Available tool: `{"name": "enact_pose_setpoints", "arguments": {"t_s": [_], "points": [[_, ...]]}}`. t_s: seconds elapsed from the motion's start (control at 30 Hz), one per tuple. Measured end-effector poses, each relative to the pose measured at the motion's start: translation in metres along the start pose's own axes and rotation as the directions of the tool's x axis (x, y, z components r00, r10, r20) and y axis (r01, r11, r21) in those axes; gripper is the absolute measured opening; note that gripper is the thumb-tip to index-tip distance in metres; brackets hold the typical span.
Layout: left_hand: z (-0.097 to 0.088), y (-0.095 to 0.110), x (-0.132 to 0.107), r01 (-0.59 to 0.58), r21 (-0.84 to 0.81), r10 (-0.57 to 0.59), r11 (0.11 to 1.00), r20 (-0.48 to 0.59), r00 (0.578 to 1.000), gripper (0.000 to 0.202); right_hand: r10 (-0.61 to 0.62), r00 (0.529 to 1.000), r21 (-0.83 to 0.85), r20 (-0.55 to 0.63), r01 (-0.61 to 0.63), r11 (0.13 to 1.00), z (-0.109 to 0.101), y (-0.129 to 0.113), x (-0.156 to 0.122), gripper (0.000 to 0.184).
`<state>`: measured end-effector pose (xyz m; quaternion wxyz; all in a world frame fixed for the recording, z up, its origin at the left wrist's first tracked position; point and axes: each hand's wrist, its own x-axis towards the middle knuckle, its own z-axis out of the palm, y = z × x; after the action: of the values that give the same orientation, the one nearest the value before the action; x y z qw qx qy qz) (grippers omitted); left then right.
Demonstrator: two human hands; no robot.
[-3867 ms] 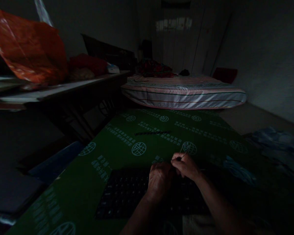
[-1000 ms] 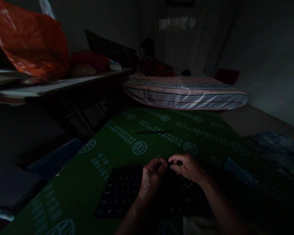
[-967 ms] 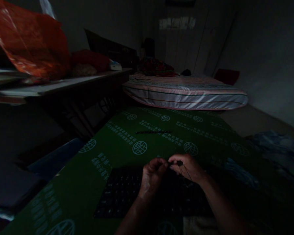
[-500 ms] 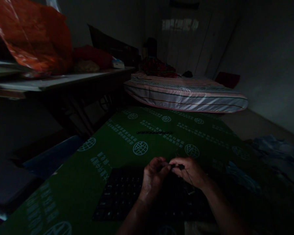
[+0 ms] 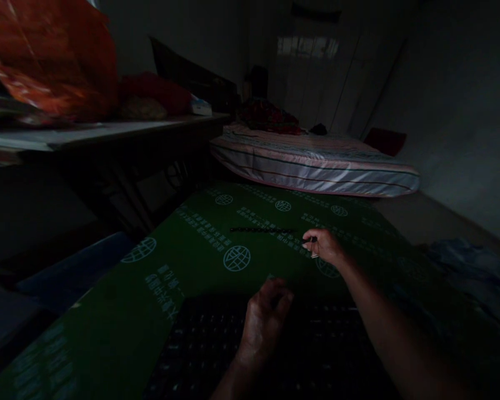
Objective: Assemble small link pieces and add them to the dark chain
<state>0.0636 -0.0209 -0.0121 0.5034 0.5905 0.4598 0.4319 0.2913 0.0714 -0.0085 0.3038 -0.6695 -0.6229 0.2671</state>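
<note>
Pinches a small dark piece, fingertip-held given its size, in the right hand, near the dark row likely aligned for order toward the tabletop's far edge. Curls the left hand over the keyboard; cannot tell if gripping anything.

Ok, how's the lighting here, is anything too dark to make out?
Head view: dim overall, with a pale sheen on the striped bed; black keyboard sunk in shadow, its markings faint. Also head view: the small dark item in the right hand is too dim to identify.
</note>
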Motion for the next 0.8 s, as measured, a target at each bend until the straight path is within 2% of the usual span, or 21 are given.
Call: {"name": "enact_pose_setpoints", "arguments": {"t_s": [0.17, 0.37, 0.57, 0.8], "points": [[-0.001, 0.001, -0.001, -0.024, 0.081, 0.022, 0.996, 0.020, 1.000, 0.014, 0.071, 0.997, -0.037, 0.008, -0.071, 0.997, 0.008, 0.017, 0.041, 0.015], [-0.001, 0.003, -0.002, -0.032, 0.122, 0.028, 0.992, 0.033, 0.999, 0.012, 0.168, 0.984, -0.052, 0.058, -0.165, 0.985, 0.013, 0.020, 0.069, 0.016], [-0.001, 0.002, -0.001, -0.018, 0.156, 0.012, 0.988, 0.040, 0.999, 0.014, 0.248, 0.962, -0.059, 0.112, -0.243, 0.968, 0.014, 0.014, 0.080, 0.019], [-0.002, 0.004, -0.002, -0.036, 0.152, 0.027, 0.988, 0.064, 0.998, 0.013, 0.283, 0.948, -0.072, 0.148, -0.275, 0.959, 0.013, 0.011, 0.084, 0.019]]}}
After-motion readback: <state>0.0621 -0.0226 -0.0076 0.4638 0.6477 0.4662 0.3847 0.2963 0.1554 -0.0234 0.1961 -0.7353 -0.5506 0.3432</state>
